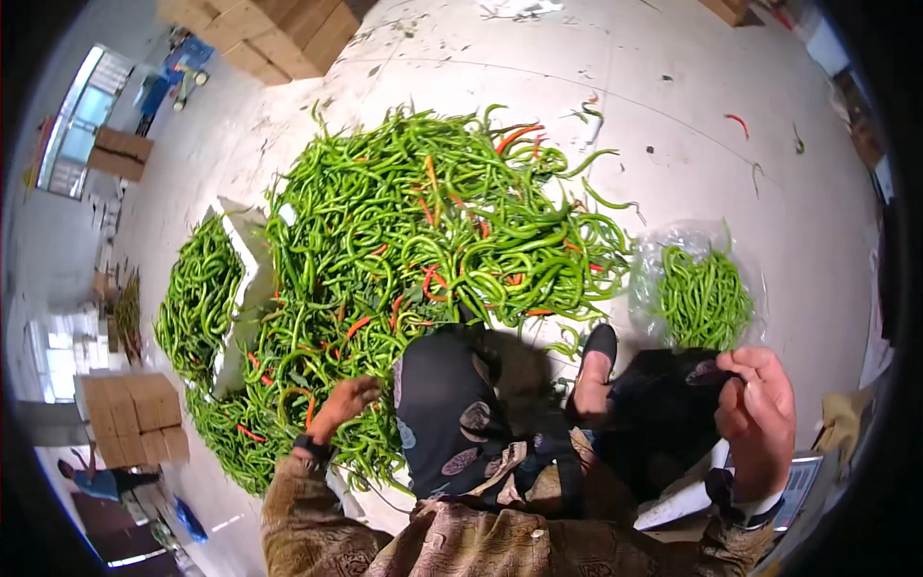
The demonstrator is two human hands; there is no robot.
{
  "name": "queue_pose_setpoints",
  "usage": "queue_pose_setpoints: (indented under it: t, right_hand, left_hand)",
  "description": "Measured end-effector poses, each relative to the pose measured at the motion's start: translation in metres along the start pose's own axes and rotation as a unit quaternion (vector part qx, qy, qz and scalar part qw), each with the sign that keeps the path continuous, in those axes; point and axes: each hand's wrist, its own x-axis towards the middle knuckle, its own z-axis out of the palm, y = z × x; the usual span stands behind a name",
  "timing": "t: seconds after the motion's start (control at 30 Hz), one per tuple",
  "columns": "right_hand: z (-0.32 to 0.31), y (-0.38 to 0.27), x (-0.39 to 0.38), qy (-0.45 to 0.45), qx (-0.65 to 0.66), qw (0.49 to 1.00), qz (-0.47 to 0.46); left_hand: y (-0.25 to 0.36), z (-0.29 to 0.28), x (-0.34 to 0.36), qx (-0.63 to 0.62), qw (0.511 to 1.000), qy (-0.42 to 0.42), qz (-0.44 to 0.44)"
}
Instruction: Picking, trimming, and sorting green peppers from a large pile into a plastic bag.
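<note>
Above the chili heap (385, 226), the left hand (348, 401) is held half-open, seemingly empty; the right hand (761, 409) is curled, contents unclear; green chilies (705, 300) are bagged, presumably against mixing.

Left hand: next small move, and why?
Perhaps lower the left hand to the pile and pick a green pepper: the hand looks empty, peppers lie right beside it, and those visible in the bag look green, while the pile mixes in red.
</note>
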Motion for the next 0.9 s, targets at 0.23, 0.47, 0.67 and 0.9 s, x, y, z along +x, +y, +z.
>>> queue_pose_setpoints:
  t: [0.23,0.47,0.67,0.9]
  right_hand:
    - [0.097,0.004,0.064,-0.114,0.018,0.992,0.043]
    - [0.134,0.027,0.139,-0.064,0.077,0.991,0.090]
    - [0.127,0.070,0.184,-0.039,0.036,0.990,0.130]
    - [0.115,0.070,0.182,-0.021,0.011,0.989,0.145]
  left_hand:
    - [0.068,-0.004,0.140,0.055,0.980,0.030,0.187]
    - [0.115,0.011,0.286,0.136,0.938,0.166,0.272]
    - [0.120,0.075,0.313,0.169,0.960,0.140,0.175]
    - [0.161,0.114,0.281,-0.138,0.967,0.005,0.212]
